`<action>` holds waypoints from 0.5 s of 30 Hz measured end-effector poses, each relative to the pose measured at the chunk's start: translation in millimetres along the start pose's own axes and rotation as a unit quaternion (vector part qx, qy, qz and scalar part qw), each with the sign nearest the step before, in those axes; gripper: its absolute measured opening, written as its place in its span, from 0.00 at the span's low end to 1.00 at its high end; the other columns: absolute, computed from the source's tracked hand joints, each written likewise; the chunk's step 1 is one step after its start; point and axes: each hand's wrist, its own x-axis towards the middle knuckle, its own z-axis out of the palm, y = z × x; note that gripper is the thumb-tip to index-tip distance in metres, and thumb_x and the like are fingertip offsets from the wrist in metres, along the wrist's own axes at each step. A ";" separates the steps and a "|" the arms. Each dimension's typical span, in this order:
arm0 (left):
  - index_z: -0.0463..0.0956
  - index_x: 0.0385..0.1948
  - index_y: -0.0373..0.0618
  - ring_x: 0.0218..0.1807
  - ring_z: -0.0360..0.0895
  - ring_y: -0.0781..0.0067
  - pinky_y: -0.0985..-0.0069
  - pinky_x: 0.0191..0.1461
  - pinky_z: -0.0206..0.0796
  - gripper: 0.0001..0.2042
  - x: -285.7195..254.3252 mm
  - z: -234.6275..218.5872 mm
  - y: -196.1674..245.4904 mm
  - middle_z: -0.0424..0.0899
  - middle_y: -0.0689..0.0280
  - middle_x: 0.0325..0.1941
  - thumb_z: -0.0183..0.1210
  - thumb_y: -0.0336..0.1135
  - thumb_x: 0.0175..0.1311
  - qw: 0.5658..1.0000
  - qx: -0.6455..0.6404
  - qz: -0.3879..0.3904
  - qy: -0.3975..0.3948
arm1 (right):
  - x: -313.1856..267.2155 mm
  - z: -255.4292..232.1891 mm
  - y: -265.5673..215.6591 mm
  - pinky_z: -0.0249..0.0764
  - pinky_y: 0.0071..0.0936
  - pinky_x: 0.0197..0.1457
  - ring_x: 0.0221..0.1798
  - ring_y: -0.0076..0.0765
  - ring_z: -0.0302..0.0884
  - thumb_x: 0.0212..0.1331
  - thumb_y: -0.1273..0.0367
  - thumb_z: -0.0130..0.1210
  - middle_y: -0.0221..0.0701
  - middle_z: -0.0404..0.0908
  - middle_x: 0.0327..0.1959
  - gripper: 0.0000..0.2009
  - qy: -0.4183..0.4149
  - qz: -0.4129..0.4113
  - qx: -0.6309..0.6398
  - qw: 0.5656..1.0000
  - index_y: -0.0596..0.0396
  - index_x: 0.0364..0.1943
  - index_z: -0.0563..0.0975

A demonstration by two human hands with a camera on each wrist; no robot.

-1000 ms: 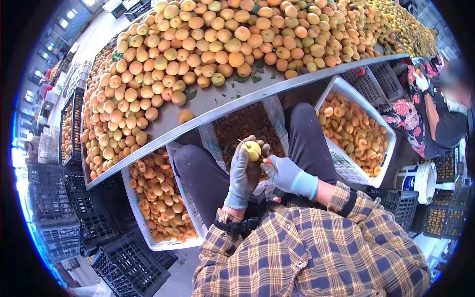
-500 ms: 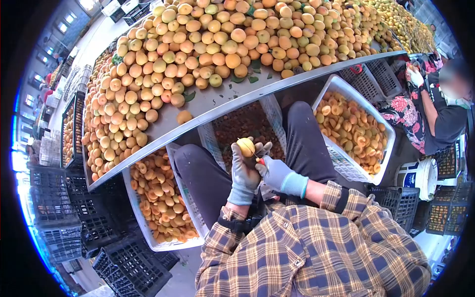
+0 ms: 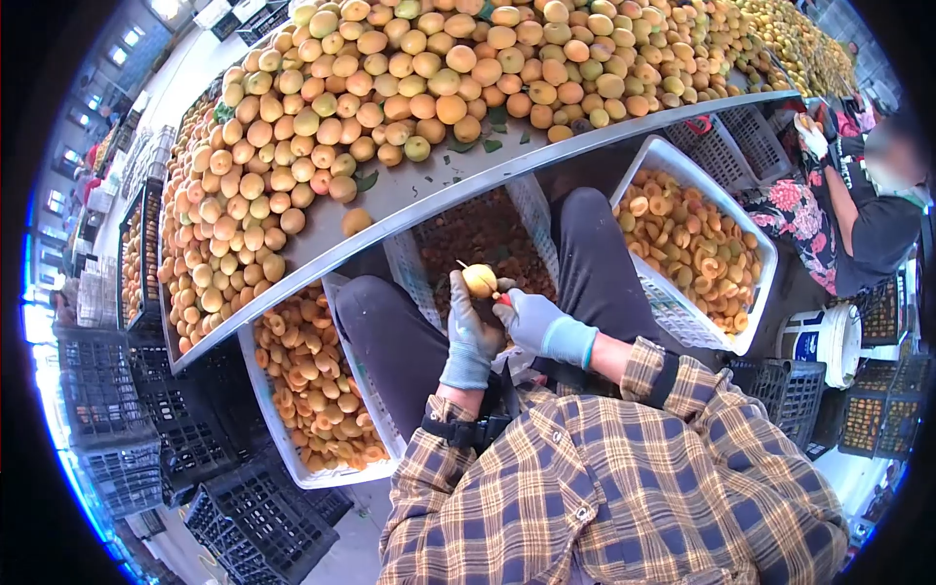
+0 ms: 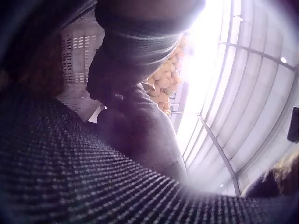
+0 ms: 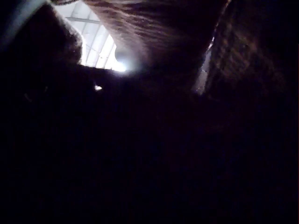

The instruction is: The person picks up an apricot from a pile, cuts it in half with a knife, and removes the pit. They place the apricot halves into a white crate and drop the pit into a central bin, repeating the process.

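In the head view a yellow apricot (image 3: 480, 281) is held between the thumb and fingers of the gloved left hand (image 3: 470, 331), above the lap. Close on its right, the gloved right hand (image 3: 536, 324) grips a small tool with a red handle (image 3: 503, 299), whose tip points toward the fruit. Whether that tip touches the apricot cannot be told. Gloved fingers fill much of the left wrist view, with the fruit hidden there. The right wrist view is mostly dark.
Whole apricots (image 3: 390, 88) are heaped on a metal table (image 3: 429, 190) in front. Crates of halved apricots stand left (image 3: 317, 390) and right (image 3: 692, 253) of the legs; a darker-filled crate (image 3: 541, 229) sits between. Another person (image 3: 877, 210) sits at the right.
The left hand has shifted slightly left with the apricot, which has turned in its fingers. The right hand has stayed close beside it with the tool.
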 end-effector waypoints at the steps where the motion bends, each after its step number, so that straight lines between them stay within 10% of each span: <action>1: 0.73 0.43 0.43 0.40 0.77 0.61 0.63 0.50 0.70 0.23 1.8 2.1 2.8 0.80 0.59 0.36 0.51 0.56 0.63 1.000 -0.013 0.010 0.023 | 4.2 -4.0 -0.8 0.71 0.47 0.39 0.39 0.61 0.76 0.64 0.57 0.45 0.54 0.78 0.31 0.19 -0.007 -0.005 0.010 1.000 0.63 0.41 0.71; 8: 0.70 0.48 0.43 0.39 0.76 0.64 0.68 0.47 0.70 0.21 -12.3 18.3 14.5 0.78 0.58 0.36 0.53 0.52 0.64 0.983 0.118 0.120 -0.069 | -18.4 -14.6 -0.2 0.70 0.46 0.39 0.41 0.61 0.75 0.65 0.58 0.44 0.54 0.78 0.32 0.18 -0.036 -0.029 0.048 0.998 0.62 0.42 0.71; 11: 0.71 0.44 0.44 0.39 0.75 0.58 0.61 0.51 0.68 0.28 -1.8 3.6 1.8 0.78 0.58 0.32 0.50 0.63 0.59 0.998 -0.025 -0.057 -0.018 | -12.5 -4.1 1.3 0.70 0.49 0.40 0.40 0.61 0.76 0.65 0.58 0.44 0.54 0.78 0.34 0.19 0.008 -0.010 0.029 0.999 0.62 0.46 0.69; 15: 0.72 0.44 0.45 0.38 0.76 0.66 0.69 0.45 0.71 0.22 2.8 -1.0 10.2 0.79 0.60 0.36 0.55 0.55 0.61 0.997 0.071 0.027 -0.003 | 13.0 -19.2 -3.5 0.71 0.46 0.40 0.40 0.61 0.76 0.64 0.58 0.46 0.54 0.78 0.34 0.19 -0.014 -0.027 0.041 0.999 0.63 0.45 0.71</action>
